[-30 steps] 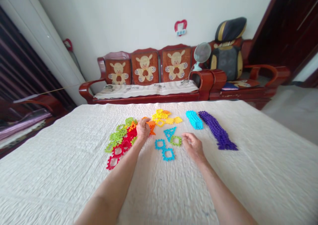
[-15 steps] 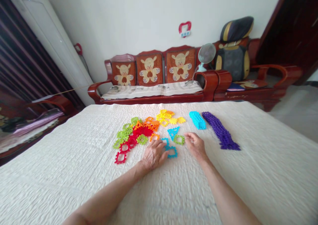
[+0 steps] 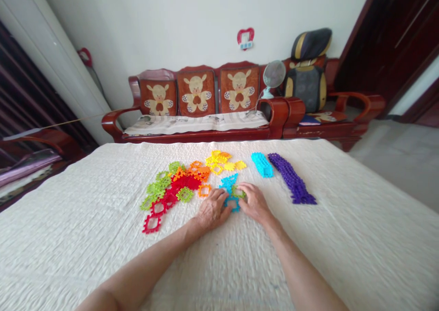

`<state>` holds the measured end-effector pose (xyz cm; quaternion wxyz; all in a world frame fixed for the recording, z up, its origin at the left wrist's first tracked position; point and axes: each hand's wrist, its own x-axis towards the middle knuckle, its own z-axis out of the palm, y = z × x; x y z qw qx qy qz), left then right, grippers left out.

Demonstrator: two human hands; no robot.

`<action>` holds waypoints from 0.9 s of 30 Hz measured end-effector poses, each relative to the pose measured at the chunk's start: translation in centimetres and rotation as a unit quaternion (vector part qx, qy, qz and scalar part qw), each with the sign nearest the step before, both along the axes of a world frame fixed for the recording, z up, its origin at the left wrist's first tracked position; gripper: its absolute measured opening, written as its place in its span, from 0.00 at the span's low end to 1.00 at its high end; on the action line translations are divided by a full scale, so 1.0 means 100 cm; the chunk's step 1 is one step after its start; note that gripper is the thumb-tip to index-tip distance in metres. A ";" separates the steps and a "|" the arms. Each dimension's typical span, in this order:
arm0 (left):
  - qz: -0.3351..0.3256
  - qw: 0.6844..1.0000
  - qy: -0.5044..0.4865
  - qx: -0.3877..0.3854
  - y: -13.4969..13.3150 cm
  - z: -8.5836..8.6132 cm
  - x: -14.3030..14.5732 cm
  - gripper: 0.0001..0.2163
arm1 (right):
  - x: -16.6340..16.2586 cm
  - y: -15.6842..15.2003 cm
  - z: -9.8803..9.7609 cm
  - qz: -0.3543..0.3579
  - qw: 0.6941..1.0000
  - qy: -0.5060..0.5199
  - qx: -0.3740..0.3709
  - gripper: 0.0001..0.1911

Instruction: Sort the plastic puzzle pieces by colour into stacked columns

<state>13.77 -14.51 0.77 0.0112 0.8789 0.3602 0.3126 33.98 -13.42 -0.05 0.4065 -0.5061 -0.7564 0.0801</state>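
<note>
Pale blue toothed plastic pieces lie between my hands. My left hand is curled at their left side, its fingertips and thumb on a blue square tile that it partly covers. A blue triangle piece points away behind it. My right hand bends around a green square tile, index finger at its far edge and thumb near the blue square tile. The green tile sits close against the blue pieces; whether they are joined I cannot tell. An orange square tile lies just beyond my left fingers.
Red tiles, green tiles and orange tiles heap at the left. Yellow pieces lie behind. A light blue stack and a purple stack lie right on the quilted cloth. A wooden sofa stands beyond.
My right hand has moved toward my left hand and closed around the green tile. The green tile and blue triangle are now closer to the blue squares. The view has turned slightly right.
</note>
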 end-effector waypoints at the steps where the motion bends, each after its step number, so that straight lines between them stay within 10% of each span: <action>1: 0.000 1.000 -0.001 0.000 0.002 0.000 0.001 0.16 | 0.000 0.000 -0.001 -0.005 1.000 -0.001 0.002 0.18; 22: 0.026 0.996 -0.084 -0.016 0.055 -0.009 0.035 0.11 | 0.010 0.011 -0.010 -0.173 0.981 0.073 0.054 0.15; 27: 0.029 0.989 -0.143 0.002 0.049 0.001 0.033 0.12 | 0.007 0.007 -0.002 -0.105 0.986 0.107 0.078 0.18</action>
